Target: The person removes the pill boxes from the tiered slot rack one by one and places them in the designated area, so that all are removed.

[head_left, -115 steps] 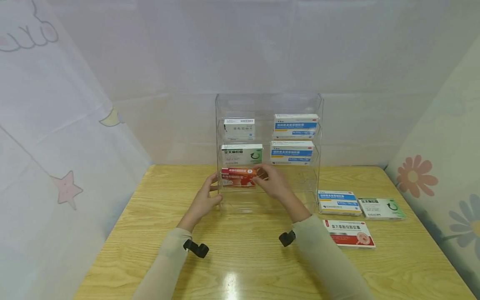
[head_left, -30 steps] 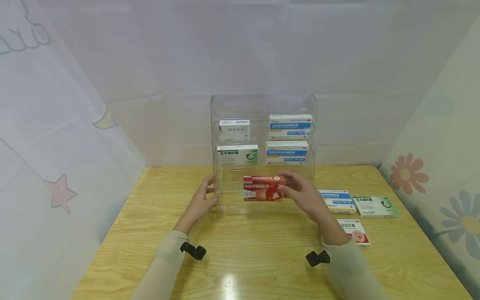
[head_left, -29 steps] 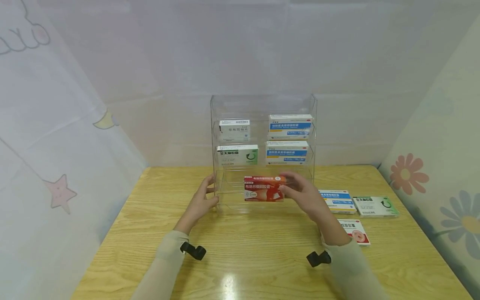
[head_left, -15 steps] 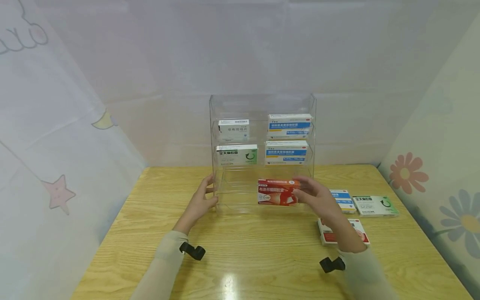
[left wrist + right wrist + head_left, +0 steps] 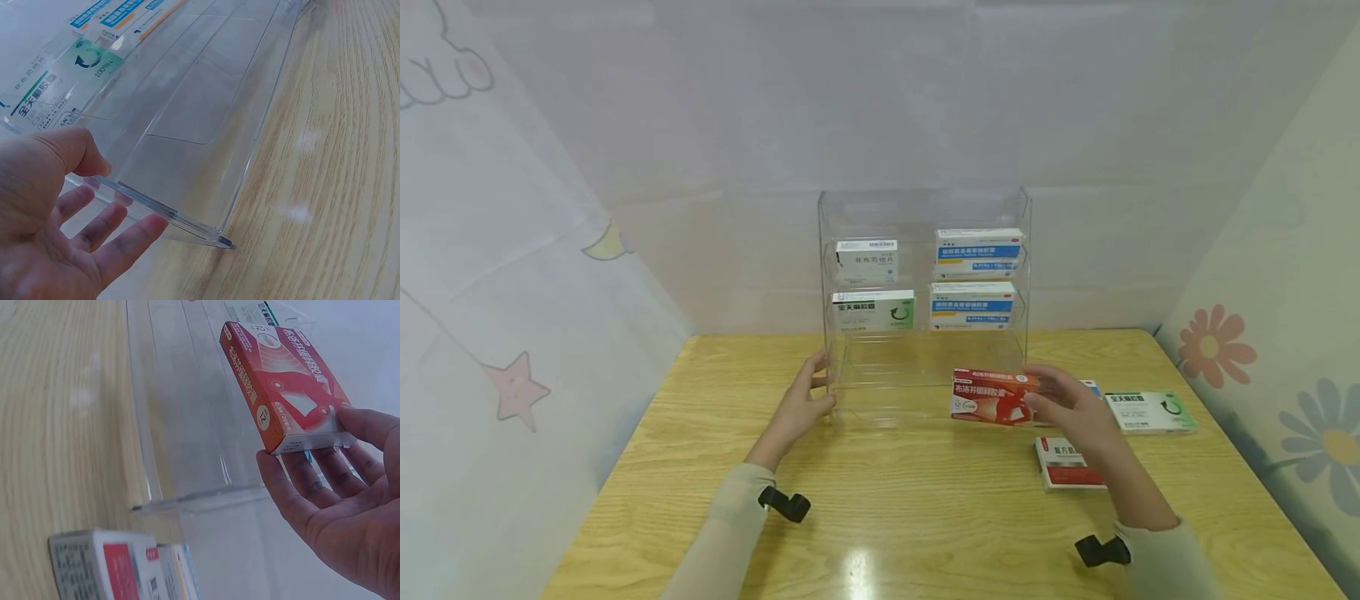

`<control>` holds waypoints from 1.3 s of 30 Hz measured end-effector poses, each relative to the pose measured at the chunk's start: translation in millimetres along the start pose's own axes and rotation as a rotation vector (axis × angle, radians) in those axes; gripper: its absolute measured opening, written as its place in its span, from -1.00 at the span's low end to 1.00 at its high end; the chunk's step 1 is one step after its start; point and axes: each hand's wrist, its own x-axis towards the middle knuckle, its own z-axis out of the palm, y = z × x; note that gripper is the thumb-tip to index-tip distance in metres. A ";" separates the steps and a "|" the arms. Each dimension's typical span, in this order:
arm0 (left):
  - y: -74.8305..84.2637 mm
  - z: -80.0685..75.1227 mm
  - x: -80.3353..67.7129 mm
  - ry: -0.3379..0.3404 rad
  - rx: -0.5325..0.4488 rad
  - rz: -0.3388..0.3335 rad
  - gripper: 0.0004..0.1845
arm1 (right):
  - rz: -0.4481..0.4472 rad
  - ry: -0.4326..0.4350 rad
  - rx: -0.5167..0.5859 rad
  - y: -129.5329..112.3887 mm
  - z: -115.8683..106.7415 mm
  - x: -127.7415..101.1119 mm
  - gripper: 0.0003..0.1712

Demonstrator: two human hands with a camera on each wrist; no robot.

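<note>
box in red and orange, a flat cardboard medicine pack (image 5: 992, 397), is in the air just in front of the clear plastic shelf rack (image 5: 922, 208), low down by its right front corner. the right hand (image 5: 1070, 410) pinches it by its right end, thumb on top and fingers under, as the right wrist view shows (image 5: 284, 384). so this box looks to be out of the rack, but it is not set down on the desk yet.

the left hand (image 5: 800, 405) rests against the rack's left front edge with its fingers straight and spread, thumb on the front lip (image 5: 56, 206). it looks like it is keeping the rack steady.

four boxes sit in the upper rows of the rack: a white box (image 5: 867, 259), a white and green box (image 5: 872, 310), and two blue and white boxes (image 5: 977, 252) (image 5: 972, 304). the two bottom rows look bare.

on the wooden desk (image 5: 880, 508), toward its right edge, lie a red and white box (image 5: 1063, 465), a second white and green box (image 5: 1150, 412), and a blue box mostly hidden behind the right hand.
</note>
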 end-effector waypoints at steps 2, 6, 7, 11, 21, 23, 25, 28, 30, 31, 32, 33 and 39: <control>-0.1 0.1 0.0 0.000 0.000 0.002 -0.12 | 0.006 0.009 -0.012 3.8 -5.6 -4.6 -0.33; -0.3 -0.2 0.1 -0.001 -0.001 0.003 -0.11 | 0.000 0.024 -0.011 11.0 -17.7 -13.2 -0.35; -0.5 -0.2 0.1 0.000 -0.002 0.003 -0.11 | 0.000 0.027 -0.017 12.5 -21.0 -15.3 -0.36; -1.6 -0.3 0.3 -0.001 -0.003 0.002 -0.11 | -0.009 0.036 -0.038 17.4 -33.8 -23.2 -0.37; 9.2 -1.9 -2.5 -0.039 -0.034 -0.013 -0.12 | -0.020 0.007 -0.058 32.0 -68.5 -46.8 -0.42; 10.1 -2.1 -1.9 -0.044 -0.029 -0.027 -0.12 | -0.003 0.002 -0.066 35.9 -75.7 -51.4 -0.42; 8.1 -1.4 -1.5 -0.037 -0.023 -0.020 -0.12 | 0.008 -0.001 -0.065 38.6 -82.6 -56.6 -0.43; -0.6 0.5 1.8 -0.027 -0.024 -0.012 -0.12 | 0.023 0.005 -0.077 40.5 -92.4 -65.7 -0.42; -0.3 1.0 0.8 -0.018 -0.027 -0.004 -0.12 | 0.023 0.015 -0.096 42.9 -99.3 -71.3 -0.41; -0.1 1.1 0.5 -0.014 -0.026 -0.004 -0.12 | 0.025 0.021 -0.113 44.1 -103.1 -74.0 -0.41; 0.2 1.1 0.1 -0.012 -0.025 -0.002 -0.12 | 0.030 0.028 -0.122 45.5 -106.8 -76.5 -0.40; 0.1 1.1 0.0 -0.010 -0.025 -0.001 -0.12 | 0.037 0.035 -0.132 47.0 -110.9 -78.8 -0.40; 0.1 1.3 -0.4 0.005 -0.032 -0.004 -0.12 | 0.049 0.067 -0.155 58.9 -129.9 -88.7 -0.40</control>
